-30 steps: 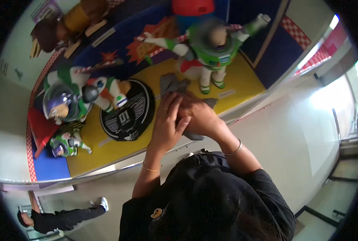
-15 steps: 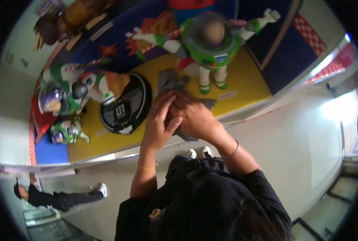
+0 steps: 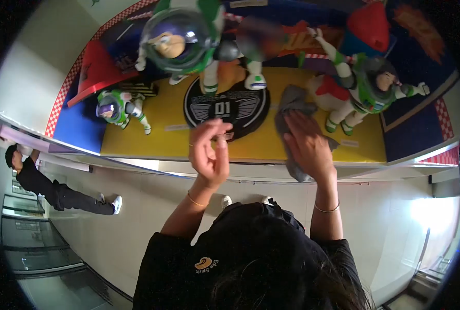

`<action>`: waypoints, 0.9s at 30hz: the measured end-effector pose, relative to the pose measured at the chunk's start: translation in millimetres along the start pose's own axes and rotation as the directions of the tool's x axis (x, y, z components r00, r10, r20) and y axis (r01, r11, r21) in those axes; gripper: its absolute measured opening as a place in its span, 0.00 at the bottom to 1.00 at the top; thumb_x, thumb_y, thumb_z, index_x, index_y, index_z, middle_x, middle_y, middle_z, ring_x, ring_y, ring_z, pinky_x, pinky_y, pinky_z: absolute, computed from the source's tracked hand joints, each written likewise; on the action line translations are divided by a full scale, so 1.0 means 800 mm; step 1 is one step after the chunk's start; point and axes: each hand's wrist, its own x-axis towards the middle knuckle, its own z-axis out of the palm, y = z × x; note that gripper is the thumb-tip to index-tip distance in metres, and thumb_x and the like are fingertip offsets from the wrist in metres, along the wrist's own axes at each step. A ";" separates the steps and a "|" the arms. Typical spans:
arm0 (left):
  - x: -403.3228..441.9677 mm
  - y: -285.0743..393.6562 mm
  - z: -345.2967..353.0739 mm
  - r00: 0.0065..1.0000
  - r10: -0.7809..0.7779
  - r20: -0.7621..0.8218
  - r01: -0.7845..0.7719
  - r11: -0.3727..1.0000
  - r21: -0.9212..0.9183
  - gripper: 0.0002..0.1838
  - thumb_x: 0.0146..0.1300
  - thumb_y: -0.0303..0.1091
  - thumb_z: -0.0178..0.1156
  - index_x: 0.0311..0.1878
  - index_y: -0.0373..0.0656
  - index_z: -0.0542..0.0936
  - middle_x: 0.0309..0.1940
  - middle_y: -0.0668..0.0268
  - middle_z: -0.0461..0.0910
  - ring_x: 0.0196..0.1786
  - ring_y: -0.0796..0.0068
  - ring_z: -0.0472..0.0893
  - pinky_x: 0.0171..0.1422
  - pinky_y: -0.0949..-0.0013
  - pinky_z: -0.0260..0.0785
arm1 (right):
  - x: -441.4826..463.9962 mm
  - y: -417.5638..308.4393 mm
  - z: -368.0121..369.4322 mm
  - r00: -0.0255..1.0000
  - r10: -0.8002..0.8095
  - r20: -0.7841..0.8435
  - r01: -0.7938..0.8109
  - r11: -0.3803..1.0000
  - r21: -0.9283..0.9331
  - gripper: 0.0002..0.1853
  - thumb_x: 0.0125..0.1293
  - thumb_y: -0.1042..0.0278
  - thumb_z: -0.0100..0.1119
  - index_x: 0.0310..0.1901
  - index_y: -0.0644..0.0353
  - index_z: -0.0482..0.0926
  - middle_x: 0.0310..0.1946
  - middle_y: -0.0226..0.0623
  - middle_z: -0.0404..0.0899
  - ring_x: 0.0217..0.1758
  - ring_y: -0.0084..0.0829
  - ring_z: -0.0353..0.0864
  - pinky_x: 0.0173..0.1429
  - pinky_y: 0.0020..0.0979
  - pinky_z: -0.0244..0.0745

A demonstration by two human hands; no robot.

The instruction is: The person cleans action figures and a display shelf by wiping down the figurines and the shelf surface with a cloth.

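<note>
My right hand (image 3: 311, 144) lies flat on a crumpled grey cloth (image 3: 295, 98) near the front edge of the yellow shelf (image 3: 160, 111). Part of the cloth shows beyond the fingers, and another part hangs over the shelf edge. My left hand (image 3: 209, 155) is raised by the front of a round black base (image 3: 225, 108) marked 01, its fingers loosely bent, thumb apart and nothing in it. A large space-ranger figure (image 3: 183, 41) stands at that base. To the right of the cloth another space-ranger figure (image 3: 369, 88) stands with its arms spread.
A small space-ranger figure (image 3: 117, 109) and a red slanted piece (image 3: 96, 72) are at the left. A red-and-white object (image 3: 327, 93) sits beside the right figure. Small labels (image 3: 350, 143) lie along the shelf. Another person (image 3: 54, 183) stands at the far left.
My hands have parted: the left has come off the right and moved to the left of it. My right hand stays on the cloth. The view has shifted, and more of the large figure shows.
</note>
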 end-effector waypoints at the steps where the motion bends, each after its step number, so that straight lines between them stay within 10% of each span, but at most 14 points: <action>1: 0.007 -0.005 -0.018 1.000 -0.001 -0.019 0.002 0.999 0.035 0.19 0.65 0.23 0.49 0.60 0.35 0.66 0.51 0.56 0.73 0.46 0.67 0.78 0.48 0.70 0.71 | -0.001 0.000 0.003 1.000 0.011 -0.004 -0.011 1.000 -0.006 0.21 0.63 0.70 0.55 0.58 0.62 0.74 0.59 0.41 0.75 0.61 0.41 0.73 0.63 0.35 0.69; 9: 0.081 -0.059 -0.110 0.947 -0.316 -0.052 0.317 0.949 0.004 0.24 0.65 0.24 0.54 0.64 0.40 0.65 0.56 0.57 0.72 0.54 0.72 0.74 0.55 0.73 0.67 | 0.004 -0.004 0.008 0.990 0.141 0.016 -0.140 0.988 -0.072 0.21 0.67 0.68 0.51 0.60 0.62 0.73 0.61 0.43 0.73 0.63 0.42 0.71 0.65 0.37 0.67; 20: 0.194 -0.120 -0.101 0.732 -0.340 0.591 0.531 0.828 -0.181 0.23 0.59 0.30 0.65 0.58 0.38 0.73 0.48 0.57 0.80 0.49 0.67 0.79 0.55 0.69 0.69 | 0.004 0.009 0.022 0.990 0.136 0.036 -0.126 0.971 -0.203 0.22 0.67 0.67 0.51 0.62 0.61 0.71 0.62 0.42 0.73 0.64 0.43 0.71 0.66 0.39 0.65; 24: 0.219 -0.113 -0.097 0.480 -0.392 0.785 0.531 0.842 0.096 0.34 0.56 0.30 0.70 0.65 0.41 0.67 0.60 0.57 0.75 0.58 0.64 0.76 0.62 0.63 0.66 | 0.005 0.007 0.024 0.992 0.125 0.023 -0.116 0.967 -0.226 0.22 0.67 0.66 0.51 0.62 0.61 0.71 0.62 0.41 0.72 0.64 0.43 0.70 0.67 0.39 0.65; 27: 0.205 -0.135 -0.089 0.536 -0.406 0.740 0.529 0.845 0.080 0.34 0.55 0.31 0.70 0.65 0.42 0.68 0.59 0.57 0.75 0.58 0.63 0.76 0.61 0.62 0.66 | 0.008 0.003 0.022 0.983 0.180 0.034 -0.167 0.957 -0.238 0.23 0.66 0.69 0.51 0.63 0.61 0.71 0.63 0.41 0.71 0.66 0.42 0.69 0.67 0.38 0.65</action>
